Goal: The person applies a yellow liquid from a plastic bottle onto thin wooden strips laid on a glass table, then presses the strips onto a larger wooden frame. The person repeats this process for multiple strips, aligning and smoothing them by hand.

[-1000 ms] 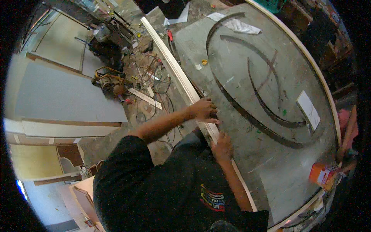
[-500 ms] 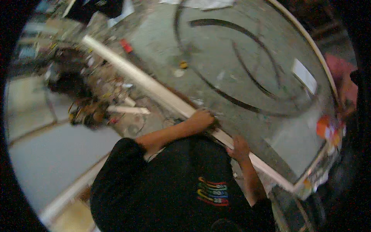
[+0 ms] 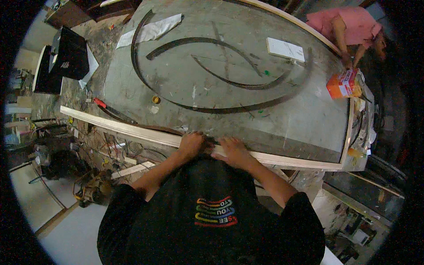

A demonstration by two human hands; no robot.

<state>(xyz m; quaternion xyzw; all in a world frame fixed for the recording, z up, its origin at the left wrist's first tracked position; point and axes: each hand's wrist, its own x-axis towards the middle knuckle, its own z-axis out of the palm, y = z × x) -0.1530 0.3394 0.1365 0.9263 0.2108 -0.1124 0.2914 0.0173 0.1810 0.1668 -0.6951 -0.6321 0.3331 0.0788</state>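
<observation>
A long pale wooden strip point(image 3: 119, 129) runs along the near edge of a grey panel point(image 3: 291, 128). My left hand point(image 3: 191, 145) is closed over the strip near its middle, its fingertips on the far side. Just to the right, my right hand point(image 3: 234, 152) grips the same strip, thumb toward the left hand. Part of the fingers of both hands is hidden by the strip and by each other. Beyond them, thin dark curved strips point(image 3: 212, 109) lie on the panel, with a small yellow tape roll point(image 3: 155, 100) at the left.
A person in a pink shirt point(image 3: 349, 24) bends over the far right corner, hands by an orange-and-white tin point(image 3: 343, 84). A white board point(image 3: 285, 49) lies on the panel. Black boxes point(image 3: 68, 57) stand at left. Wires and a red-handled tool point(image 3: 100, 103) lie nearby.
My view has turned, so the strip lies more level across it. My hands are closer together on the strip. The person in pink now shows more fully, at the tin.
</observation>
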